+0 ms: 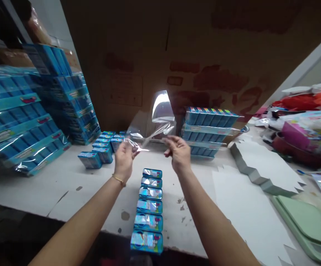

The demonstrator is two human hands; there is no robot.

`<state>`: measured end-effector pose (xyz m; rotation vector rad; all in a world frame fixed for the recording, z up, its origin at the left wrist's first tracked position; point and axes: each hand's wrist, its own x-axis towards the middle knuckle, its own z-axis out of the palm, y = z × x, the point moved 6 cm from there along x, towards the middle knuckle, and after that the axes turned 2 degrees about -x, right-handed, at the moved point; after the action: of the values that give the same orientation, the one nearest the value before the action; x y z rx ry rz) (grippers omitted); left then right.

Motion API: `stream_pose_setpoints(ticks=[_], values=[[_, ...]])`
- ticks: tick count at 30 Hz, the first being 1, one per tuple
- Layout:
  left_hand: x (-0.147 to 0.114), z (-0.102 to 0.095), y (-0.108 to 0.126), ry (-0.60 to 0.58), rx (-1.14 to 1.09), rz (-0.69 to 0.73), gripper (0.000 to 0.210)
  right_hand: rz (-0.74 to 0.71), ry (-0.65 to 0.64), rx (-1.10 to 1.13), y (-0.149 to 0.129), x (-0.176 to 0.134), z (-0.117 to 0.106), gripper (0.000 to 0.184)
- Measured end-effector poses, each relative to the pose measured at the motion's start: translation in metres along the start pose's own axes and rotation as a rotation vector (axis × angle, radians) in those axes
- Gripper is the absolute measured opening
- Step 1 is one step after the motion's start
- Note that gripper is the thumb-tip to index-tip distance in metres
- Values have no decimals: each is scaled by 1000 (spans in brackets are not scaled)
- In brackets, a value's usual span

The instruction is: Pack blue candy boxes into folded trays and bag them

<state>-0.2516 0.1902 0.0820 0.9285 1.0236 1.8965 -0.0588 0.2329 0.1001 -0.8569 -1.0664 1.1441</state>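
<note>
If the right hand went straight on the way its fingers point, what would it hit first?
Probably the clear plastic film that the left hand holds, just ahead of the right hand; whether they touch is unclear.

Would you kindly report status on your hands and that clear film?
Left hand gripping clear film; right hand at it, grip unclear. Six blue boxes lined up below. Nothing visibly blocking the hands.

Bare forearms, thin gold-toned bracelet on left wrist, possibly linked
</note>
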Motion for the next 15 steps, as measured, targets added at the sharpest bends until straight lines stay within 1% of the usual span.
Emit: stream_pose_setpoints(ticks=[1, 2, 4, 6, 8, 10, 13, 15], values=[[3, -11, -31, 78, 46, -152, 30, 87, 32, -80, 30, 2, -8, 40], [2, -21, -60, 118, 125, -289, 25, 174, 62, -172, 60, 2, -17, 38], [-3, -37, -103, 156, 188, -384, 19, 242, 68, -250, 108, -4, -34, 32], [-15, -49, -128, 154, 231, -422, 17, 257, 68, -306, 136, -18, -48, 27], [-31, -55, -136, 120, 290, -408, 20, 242, 78, -360, 145, -39, -56, 24], [-44, -58, -134, 80, 400, -356, 25, 203, 112, -475, 142, -60, -58, 21], [-57, -61, -130, 54, 534, -308, 28, 162, 170, -665, 134, -81, -51, 22], [-63, -65, -130, 75, 541, -323, 28, 167, 184, -697, 134, -88, -46, 22]])
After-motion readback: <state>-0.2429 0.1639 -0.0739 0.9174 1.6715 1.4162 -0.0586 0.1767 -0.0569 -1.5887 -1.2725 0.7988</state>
